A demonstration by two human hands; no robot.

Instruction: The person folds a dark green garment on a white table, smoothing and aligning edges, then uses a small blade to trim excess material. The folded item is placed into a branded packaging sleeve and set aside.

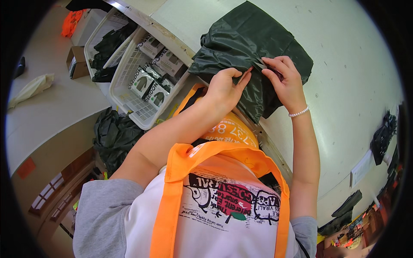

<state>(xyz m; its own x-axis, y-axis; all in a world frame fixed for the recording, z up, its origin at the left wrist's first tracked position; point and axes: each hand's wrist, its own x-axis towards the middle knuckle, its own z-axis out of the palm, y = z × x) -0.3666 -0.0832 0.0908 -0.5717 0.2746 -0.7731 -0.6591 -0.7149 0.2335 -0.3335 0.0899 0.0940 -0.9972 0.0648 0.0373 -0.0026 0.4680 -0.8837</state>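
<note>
A piece of shiny dark green fabric [241, 36] lies bunched and creased on the pale table in front of me. My left hand [228, 86] reaches in over its near edge, fingertips pinching a gathered fold. Just to the right, my right hand [284, 79], with a beaded bracelet at the wrist, pinches the same gathered part between thumb and fingers. A small grey pointed bit shows between the two hands' fingertips; I cannot tell whether it is a tool or a fold. One loose end of the fabric hangs over the table's near edge.
Left of the fabric, a white plastic basket [129, 101] holds several white and green packets [157, 92]. Behind it, another white basket [92, 47] contains dark fabric. More dark fabric [114, 137] sits below. An orange bag [234, 129] is wedged between me and the pale table [344, 86].
</note>
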